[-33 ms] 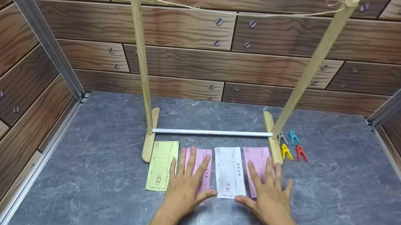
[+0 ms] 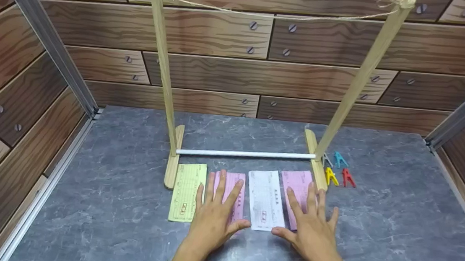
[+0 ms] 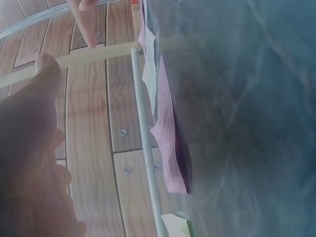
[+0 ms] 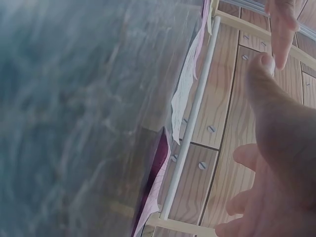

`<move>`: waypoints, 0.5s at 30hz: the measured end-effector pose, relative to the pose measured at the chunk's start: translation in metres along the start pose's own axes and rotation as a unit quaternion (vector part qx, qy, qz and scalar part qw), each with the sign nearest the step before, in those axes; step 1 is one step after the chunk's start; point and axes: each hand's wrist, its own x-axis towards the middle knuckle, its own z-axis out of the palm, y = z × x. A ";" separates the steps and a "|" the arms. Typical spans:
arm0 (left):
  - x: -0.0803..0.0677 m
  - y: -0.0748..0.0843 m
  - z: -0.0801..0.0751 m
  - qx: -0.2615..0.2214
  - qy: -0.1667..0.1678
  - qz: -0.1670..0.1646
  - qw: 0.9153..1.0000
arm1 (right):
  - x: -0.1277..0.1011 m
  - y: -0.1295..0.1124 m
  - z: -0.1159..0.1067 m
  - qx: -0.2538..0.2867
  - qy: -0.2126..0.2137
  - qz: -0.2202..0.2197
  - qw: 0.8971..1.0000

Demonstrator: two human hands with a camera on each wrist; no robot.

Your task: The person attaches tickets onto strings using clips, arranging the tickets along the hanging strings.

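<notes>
My left hand (image 2: 212,225) hovers with spread, straight fingers over a pink printed slip (image 2: 240,200), partly hiding it. Left of that lies a yellow-green slip (image 2: 187,191). With its fingers also spread, my right hand (image 2: 315,236) is above another pink slip (image 2: 297,180), covering its lower right. Between the two hands, a white slip (image 2: 264,196) with a red stamp mark lies on the table. Both wrist views show a gap between palm and paper: the left pink slip (image 3: 169,158) and the white slip (image 4: 185,89) have slightly lifted edges. Neither hand holds anything.
Behind the slips stands a wooden rack with a left post (image 2: 164,70), a right post (image 2: 361,83), a white crossbar (image 2: 247,153) and a sagging string (image 2: 276,16) between the tops. Several small clothespins, including a red one (image 2: 348,178) and a yellow one (image 2: 331,176), lie right of it.
</notes>
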 end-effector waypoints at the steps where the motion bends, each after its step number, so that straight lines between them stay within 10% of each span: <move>1: 0.000 0.000 0.000 -0.001 -0.001 -0.002 1.000 | 0.000 0.000 0.000 0.000 -0.001 0.001 1.000; 15: 0.005 -0.029 -0.018 -0.063 -0.017 -0.057 0.996 | 0.000 0.012 -0.013 0.011 0.042 -0.002 0.999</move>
